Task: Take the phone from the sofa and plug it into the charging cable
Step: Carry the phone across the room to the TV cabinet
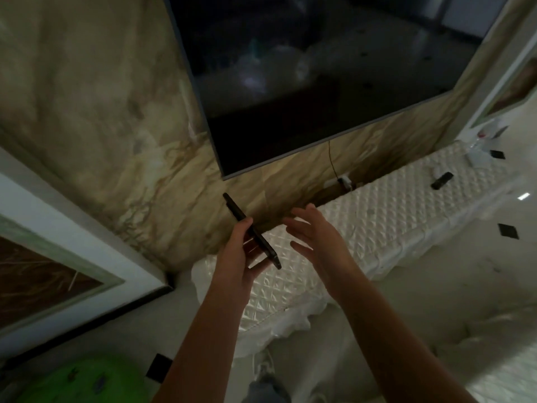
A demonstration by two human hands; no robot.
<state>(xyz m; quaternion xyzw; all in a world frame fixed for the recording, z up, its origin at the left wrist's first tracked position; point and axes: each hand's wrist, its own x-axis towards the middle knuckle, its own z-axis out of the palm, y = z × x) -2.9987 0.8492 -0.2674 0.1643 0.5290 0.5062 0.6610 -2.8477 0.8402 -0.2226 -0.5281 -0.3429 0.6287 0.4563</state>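
My left hand grips a black phone edge-on, held tilted in the air above the near end of a white quilted cabinet top. My right hand hovers just right of the phone with fingers spread and nothing in it. A white charger plug sits at the wall behind the cabinet, with a thin dark cable hanging down to it from under the television. I cannot make out the cable's free end.
A large dark television hangs on the marbled wall above. Two small dark objects lie on the cabinet's far right. A framed panel stands at left, something green at the bottom left.
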